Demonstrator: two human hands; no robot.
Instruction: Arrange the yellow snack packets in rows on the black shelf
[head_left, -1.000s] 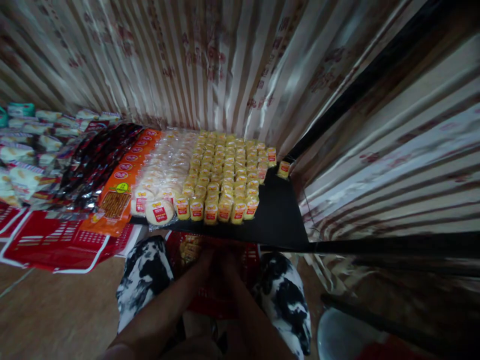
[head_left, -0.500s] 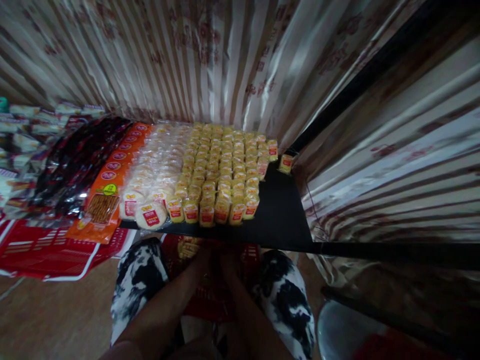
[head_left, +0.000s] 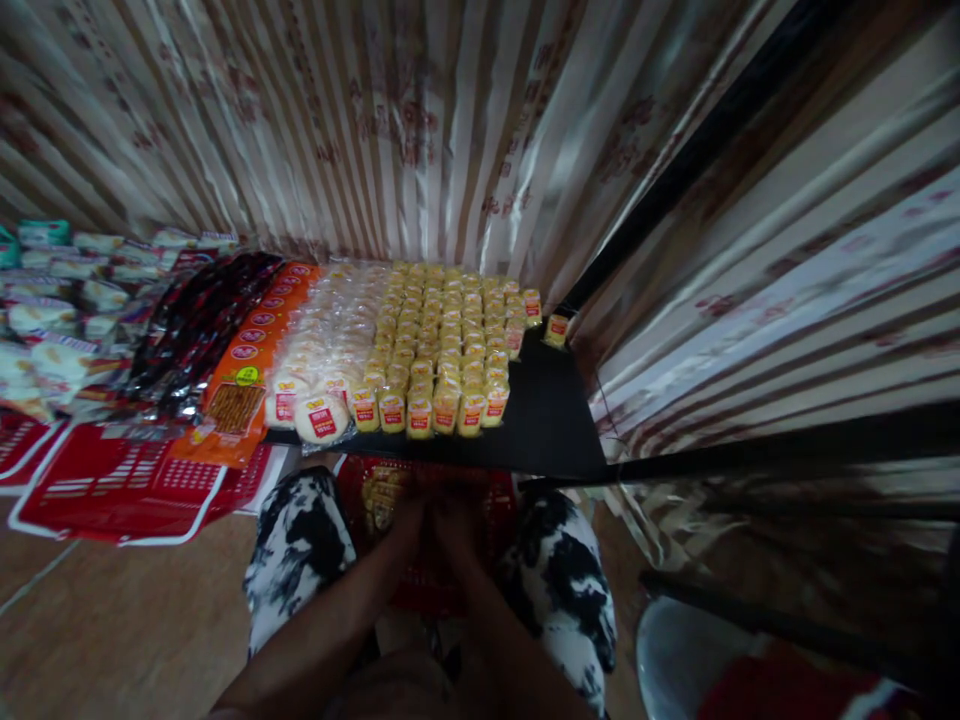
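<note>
Overhanging the red basket, a black shelf holds wrapped snacks

- We see a red basket between our knees. It has little holes in its side. It sits low, just past the front edge of the black shelf, and its middle is too dark for us to see well.
- We see yellow snacks inside the basket, bunched up on its left side.
</note>
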